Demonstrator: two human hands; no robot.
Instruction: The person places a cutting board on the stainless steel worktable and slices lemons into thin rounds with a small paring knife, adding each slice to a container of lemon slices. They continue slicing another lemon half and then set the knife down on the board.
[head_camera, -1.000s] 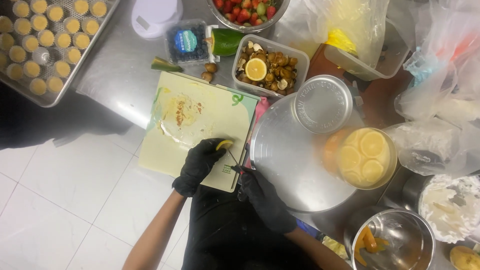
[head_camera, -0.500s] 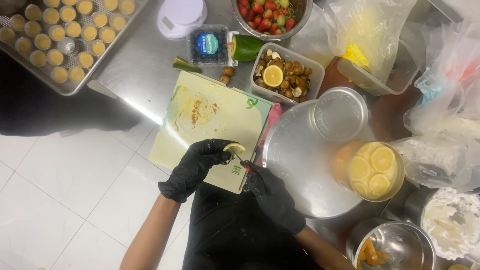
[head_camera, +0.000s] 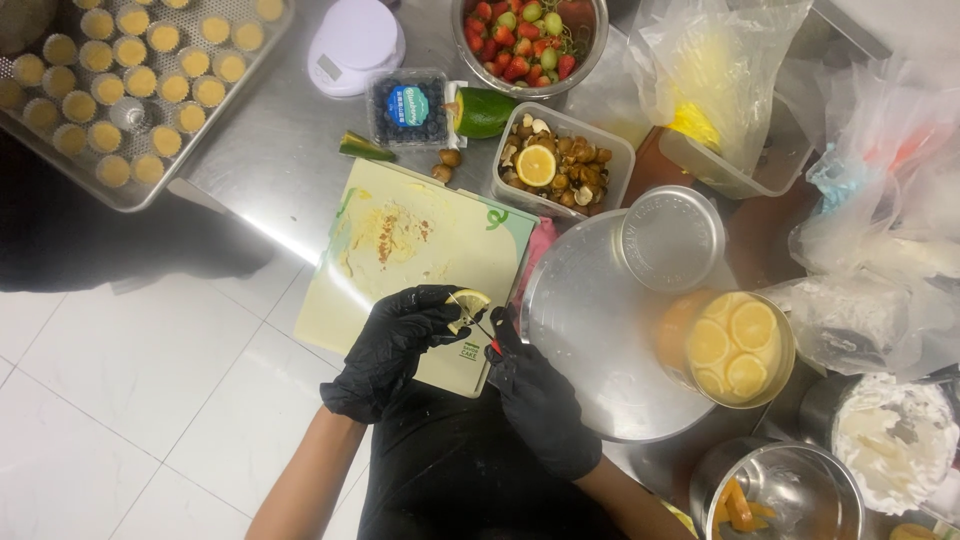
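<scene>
Left hand (head_camera: 395, 350) grip pinches lemon slice (head_camera: 468, 303) over near right corner of cutting board (head_camera: 420, 270). Right hand (head_camera: 540, 400) just right of slice, grip closed on small red-handled tool (head_camera: 492, 335), tip toward slice.

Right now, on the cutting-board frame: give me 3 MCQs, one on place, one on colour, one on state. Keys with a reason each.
1. Where does the cutting board lie?
A. inside the round tray
B. on the steel table, jutting over its edge
C. on the floor

2. What colour are the gloves on both hands?
A. blue
B. white
C. black

3. What state is the citrus piece at the left hand?
A. whole, unpeeled
B. a cut slice
C. wrapped in a bag

Answers:
1 B: the board's near end hangs over the floor tiles.
2 C: left hand and right hand both wear black.
3 B: its flat cut face shows between the fingertips.
</scene>
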